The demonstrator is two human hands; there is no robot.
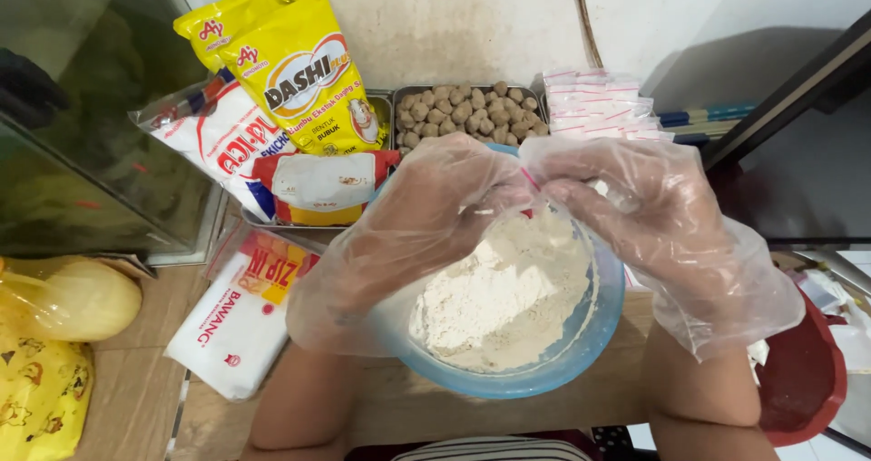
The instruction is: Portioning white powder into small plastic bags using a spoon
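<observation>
Both my hands wear loose clear plastic gloves and meet above a blue bowl (594, 334) of pale powder (499, 298). My left hand (426, 216) and my right hand (635, 207) pinch the top of a small clear zip bag (535, 198) with a red strip, held between them over the bowl. How much the little bag holds is hidden by my fingers.
Behind the bowl stands a metal tray of brown balls (467, 112), a stack of small zip bags (599, 102), a yellow seasoning pouch (295, 66), white and red pouches (227, 143), a white packet (240, 320), a glass tank (82, 116) left, a red dish (807, 379) right.
</observation>
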